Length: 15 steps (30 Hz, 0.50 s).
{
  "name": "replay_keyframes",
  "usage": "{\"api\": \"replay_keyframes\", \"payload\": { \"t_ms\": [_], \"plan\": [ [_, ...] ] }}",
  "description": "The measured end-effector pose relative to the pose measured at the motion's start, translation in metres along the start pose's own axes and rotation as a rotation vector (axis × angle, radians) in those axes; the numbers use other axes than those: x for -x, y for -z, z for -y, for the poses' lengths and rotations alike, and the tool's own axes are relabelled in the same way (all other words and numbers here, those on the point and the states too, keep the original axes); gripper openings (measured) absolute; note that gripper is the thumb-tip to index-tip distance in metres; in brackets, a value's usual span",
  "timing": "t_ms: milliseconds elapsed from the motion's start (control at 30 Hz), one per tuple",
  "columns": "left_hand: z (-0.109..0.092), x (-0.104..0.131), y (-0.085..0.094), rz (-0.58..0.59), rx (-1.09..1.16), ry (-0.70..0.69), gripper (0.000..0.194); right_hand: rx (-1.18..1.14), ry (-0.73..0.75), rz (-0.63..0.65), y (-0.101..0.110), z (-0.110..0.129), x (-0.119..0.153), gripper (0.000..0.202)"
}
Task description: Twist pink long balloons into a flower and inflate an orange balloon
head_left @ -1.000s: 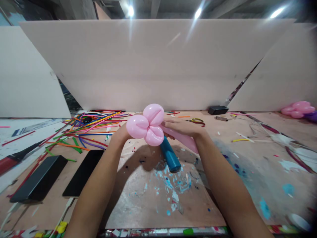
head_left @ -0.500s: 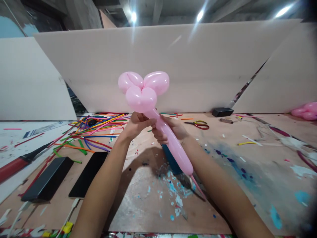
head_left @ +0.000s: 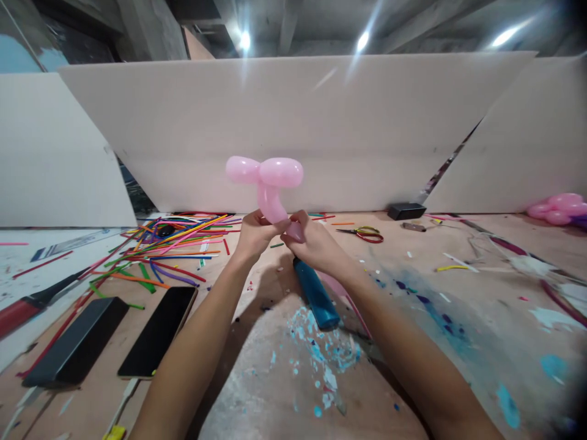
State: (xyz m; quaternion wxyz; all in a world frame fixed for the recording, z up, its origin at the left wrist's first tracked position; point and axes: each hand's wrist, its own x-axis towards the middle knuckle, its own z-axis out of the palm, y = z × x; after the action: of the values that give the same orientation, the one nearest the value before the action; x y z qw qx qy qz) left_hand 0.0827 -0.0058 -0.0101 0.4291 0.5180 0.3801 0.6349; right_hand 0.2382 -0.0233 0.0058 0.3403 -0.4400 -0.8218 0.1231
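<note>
A pink modelling balloon (head_left: 269,198) is held up over the table between my two hands. Its top has twisted bubbles that spread sideways, and a bent stem runs down into my fingers. My left hand (head_left: 257,235) pinches the stem from the left. Close beside it, my right hand (head_left: 312,241) is closed around the balloon, thumb near the left thumb. The balloon's lower length and thin uninflated tail pass behind my right wrist, partly hidden. Beneath the hands lies a blue balloon pump (head_left: 317,296) on the table.
Uninflated coloured balloons (head_left: 183,241) lie heaped at left, near a black phone (head_left: 158,330) and a dark box (head_left: 77,342). Scissors (head_left: 367,233) and a small black box (head_left: 406,211) are at back right. Pink balloon shapes (head_left: 557,209) sit far right. White boards (head_left: 321,122) stand behind.
The bubbled top has tipped and dropped slightly, now seen more edge-on. My right hand has turned, and the lower balloon has swung behind the wrist, uncovering the blue pump.
</note>
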Motion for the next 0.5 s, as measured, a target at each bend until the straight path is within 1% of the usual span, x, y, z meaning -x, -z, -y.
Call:
{"api": "replay_keyframes", "payload": {
  "t_ms": [67,133,233,300,367,400,433,467,500],
  "plan": [
    [0.003,0.000,-0.001,-0.010,0.006,0.036,0.037,0.184,0.061,-0.044,-0.008,0.001,0.002,0.026],
    [0.006,0.000,-0.001,0.025,0.004,0.085,0.036,0.276,0.098,-0.069,-0.013,0.001,0.004,0.027],
    [0.004,0.003,0.000,0.164,-0.012,0.138,0.031,0.271,0.101,-0.089,-0.014,-0.002,0.003,0.028],
    [0.000,0.006,0.001,0.281,0.065,0.181,0.029,0.201,0.098,-0.108,-0.011,-0.005,0.001,0.027],
    [-0.005,0.008,0.000,0.377,0.237,0.230,0.031,0.009,0.090,-0.116,-0.010,-0.008,-0.003,0.029],
    [-0.007,0.008,-0.001,0.402,0.328,0.244,0.033,-0.150,0.062,-0.094,-0.009,-0.010,-0.005,0.032],
    [-0.009,0.008,-0.002,0.403,0.405,0.243,0.035,-0.344,0.010,-0.040,-0.009,-0.011,-0.007,0.035],
    [-0.010,0.008,-0.003,0.386,0.461,0.228,0.037,-0.557,-0.063,0.051,-0.009,-0.012,-0.008,0.039],
    [-0.011,0.008,-0.004,0.357,0.502,0.205,0.038,-0.763,-0.146,0.172,-0.009,-0.012,-0.009,0.042]
  ]
}}
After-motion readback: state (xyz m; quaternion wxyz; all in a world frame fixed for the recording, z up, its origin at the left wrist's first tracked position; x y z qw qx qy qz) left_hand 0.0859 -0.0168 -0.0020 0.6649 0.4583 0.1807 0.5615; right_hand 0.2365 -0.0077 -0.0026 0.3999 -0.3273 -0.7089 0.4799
